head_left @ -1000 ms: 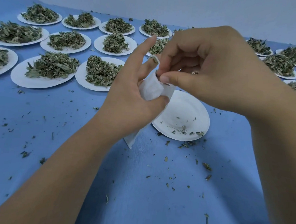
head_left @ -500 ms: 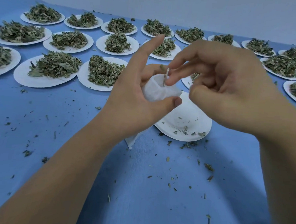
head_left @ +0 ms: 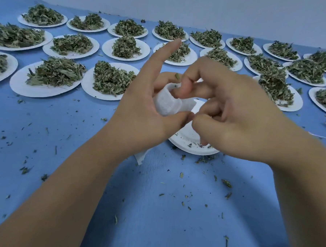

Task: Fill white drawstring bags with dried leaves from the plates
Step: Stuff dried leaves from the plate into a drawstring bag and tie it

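our left hand (head_left: pixel 140 110) clamps the white drawstring bag (head_left: pixel 167 102), index finger raised, over a near-empty paper plate (head_left: pixel 191 143). our right hand (head_left: pixel 234 115), fingers curled, pinches the bag's mouth. heaped dried leaves (head_left: pixel 55 72) behind.

You dropped yr R hand (head_left: pixel 240 116) from over the bag (head_left: pixel 167 102) to level w/ it. 1 s ago its thumb lay across the bag's top. That thumb swung down & ended just beside yr L thumb (head_left: pixel 179 118) tip. The R index finger (head_left: pixel 181 90), straight at the rim 0.5 s ago, curled over w/ its tip at the mouth. The mouth, hidden under yr R fingers at first, showed as an open ring betw. yr L fingers. A green leaf scrap (head_left: pixel 177 76) turned up just above that R index knuckle.
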Action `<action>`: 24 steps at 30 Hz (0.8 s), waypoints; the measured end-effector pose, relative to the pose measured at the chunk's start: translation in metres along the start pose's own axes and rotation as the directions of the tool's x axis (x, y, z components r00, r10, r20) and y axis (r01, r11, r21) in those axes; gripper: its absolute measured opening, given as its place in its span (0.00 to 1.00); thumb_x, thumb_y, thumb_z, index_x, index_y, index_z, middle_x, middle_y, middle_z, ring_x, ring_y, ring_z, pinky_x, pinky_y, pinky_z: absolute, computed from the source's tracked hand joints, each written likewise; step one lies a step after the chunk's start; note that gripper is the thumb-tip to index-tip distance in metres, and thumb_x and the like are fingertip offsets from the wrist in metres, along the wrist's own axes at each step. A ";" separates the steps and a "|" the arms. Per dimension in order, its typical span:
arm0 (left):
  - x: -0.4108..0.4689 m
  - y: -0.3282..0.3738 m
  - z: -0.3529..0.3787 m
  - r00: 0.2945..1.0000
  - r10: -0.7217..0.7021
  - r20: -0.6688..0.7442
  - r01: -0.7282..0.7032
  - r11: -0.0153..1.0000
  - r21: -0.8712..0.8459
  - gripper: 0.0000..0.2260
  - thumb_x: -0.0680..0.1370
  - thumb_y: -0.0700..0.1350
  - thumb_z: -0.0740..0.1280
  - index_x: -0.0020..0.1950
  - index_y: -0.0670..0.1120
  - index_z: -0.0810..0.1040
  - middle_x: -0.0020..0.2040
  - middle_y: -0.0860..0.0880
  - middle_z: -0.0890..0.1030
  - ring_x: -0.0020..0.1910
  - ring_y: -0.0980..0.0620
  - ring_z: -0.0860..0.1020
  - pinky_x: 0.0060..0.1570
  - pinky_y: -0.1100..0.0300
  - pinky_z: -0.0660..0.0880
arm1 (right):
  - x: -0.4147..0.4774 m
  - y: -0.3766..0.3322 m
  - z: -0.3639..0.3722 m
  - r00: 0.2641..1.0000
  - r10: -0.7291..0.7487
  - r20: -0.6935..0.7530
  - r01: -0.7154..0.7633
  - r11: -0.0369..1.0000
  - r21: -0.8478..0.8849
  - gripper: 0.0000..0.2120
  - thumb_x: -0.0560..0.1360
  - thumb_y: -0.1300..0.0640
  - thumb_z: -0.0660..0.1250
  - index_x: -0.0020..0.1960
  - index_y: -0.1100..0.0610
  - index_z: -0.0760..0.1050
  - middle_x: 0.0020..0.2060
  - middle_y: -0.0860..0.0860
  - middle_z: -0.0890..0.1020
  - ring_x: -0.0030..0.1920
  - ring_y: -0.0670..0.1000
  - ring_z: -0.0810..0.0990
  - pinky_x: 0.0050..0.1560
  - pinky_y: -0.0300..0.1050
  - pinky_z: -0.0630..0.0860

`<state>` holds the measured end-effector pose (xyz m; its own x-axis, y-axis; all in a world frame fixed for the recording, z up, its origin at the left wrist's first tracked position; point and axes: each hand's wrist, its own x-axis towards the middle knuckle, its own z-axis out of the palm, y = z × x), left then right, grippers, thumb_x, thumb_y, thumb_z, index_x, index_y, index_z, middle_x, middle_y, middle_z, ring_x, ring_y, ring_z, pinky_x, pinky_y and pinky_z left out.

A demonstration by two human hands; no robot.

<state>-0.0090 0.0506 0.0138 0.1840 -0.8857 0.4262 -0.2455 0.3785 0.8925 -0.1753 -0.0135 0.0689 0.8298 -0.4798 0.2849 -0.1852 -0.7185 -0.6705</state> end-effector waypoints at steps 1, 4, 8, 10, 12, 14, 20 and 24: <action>0.000 0.000 0.000 1.000 0.004 -0.007 -0.004 1.000 0.006 0.41 0.72 0.34 0.76 0.79 0.51 0.60 0.50 0.55 0.82 0.57 0.56 0.80 0.58 0.64 0.76 | 0.000 0.000 -0.001 0.999 -0.011 -0.039 0.012 1.000 0.014 0.16 0.67 0.64 0.60 0.52 0.52 0.69 0.53 0.38 0.84 0.24 0.64 0.76 0.24 0.53 0.72; 0.000 0.001 -0.001 1.000 0.010 -0.013 -0.010 1.000 0.022 0.41 0.71 0.36 0.76 0.79 0.53 0.60 0.50 0.56 0.82 0.56 0.57 0.81 0.57 0.65 0.75 | 0.000 0.000 -0.003 0.999 0.015 -0.030 -0.014 0.999 0.033 0.16 0.67 0.64 0.60 0.52 0.50 0.69 0.54 0.37 0.84 0.24 0.65 0.75 0.24 0.52 0.74; 0.001 0.003 0.000 1.000 0.019 0.014 -0.020 0.999 0.035 0.41 0.71 0.36 0.75 0.79 0.52 0.60 0.49 0.54 0.81 0.54 0.54 0.81 0.62 0.56 0.76 | 0.001 -0.001 -0.001 0.998 0.033 0.044 -0.035 0.999 0.042 0.17 0.67 0.64 0.61 0.52 0.48 0.70 0.52 0.37 0.83 0.25 0.63 0.77 0.25 0.48 0.75; 0.001 0.003 -0.001 1.000 -0.005 0.001 0.005 1.000 0.026 0.41 0.71 0.38 0.76 0.79 0.53 0.61 0.57 0.51 0.81 0.61 0.53 0.79 0.64 0.50 0.76 | 0.001 -0.002 -0.003 0.997 0.022 -0.069 -0.015 0.994 0.105 0.16 0.66 0.66 0.59 0.51 0.51 0.70 0.52 0.39 0.85 0.23 0.65 0.75 0.24 0.55 0.74; 0.000 0.002 -0.002 1.000 -0.016 -0.018 0.017 0.999 0.037 0.41 0.71 0.39 0.77 0.78 0.54 0.62 0.59 0.49 0.81 0.63 0.52 0.78 0.63 0.50 0.76 | 0.001 0.000 -0.003 0.994 0.009 -0.106 0.003 0.994 0.109 0.16 0.66 0.67 0.59 0.51 0.53 0.70 0.53 0.40 0.85 0.22 0.65 0.74 0.23 0.56 0.73; 0.000 0.002 -0.001 1.000 -0.010 -0.016 0.011 0.999 0.031 0.40 0.71 0.38 0.76 0.78 0.52 0.62 0.58 0.49 0.81 0.62 0.53 0.79 0.63 0.54 0.76 | 0.001 0.001 -0.001 0.999 -0.001 -0.044 0.004 0.999 0.055 0.15 0.67 0.65 0.60 0.51 0.51 0.71 0.53 0.39 0.84 0.25 0.64 0.78 0.25 0.50 0.75; 0.000 0.001 -0.002 1.000 -0.003 -0.011 0.004 0.997 0.080 0.41 0.70 0.39 0.78 0.78 0.55 0.62 0.62 0.55 0.80 0.68 0.59 0.73 0.61 0.65 0.74 | 0.012 0.007 -0.006 0.925 0.007 -0.381 0.024 0.997 0.078 0.12 0.71 0.68 0.61 0.47 0.52 0.74 0.42 0.47 0.86 0.31 0.55 0.81 0.31 0.50 0.76; 0.000 0.001 -0.002 1.000 -0.010 -0.002 0.010 0.998 0.064 0.45 0.70 0.40 0.77 0.80 0.55 0.57 0.62 0.54 0.81 0.66 0.55 0.77 0.64 0.59 0.74 | 0.030 0.011 -0.007 0.945 0.007 -0.327 -0.067 0.983 -0.173 0.07 0.76 0.54 0.72 0.53 0.49 0.83 0.46 0.39 0.84 0.41 0.44 0.82 0.43 0.33 0.74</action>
<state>-0.0073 0.0512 0.0151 0.1885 -0.8890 0.4173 -0.3043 0.3511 0.8855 -0.1558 -0.0393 0.0749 0.6109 -0.6229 0.4887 -0.3281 -0.7610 -0.5597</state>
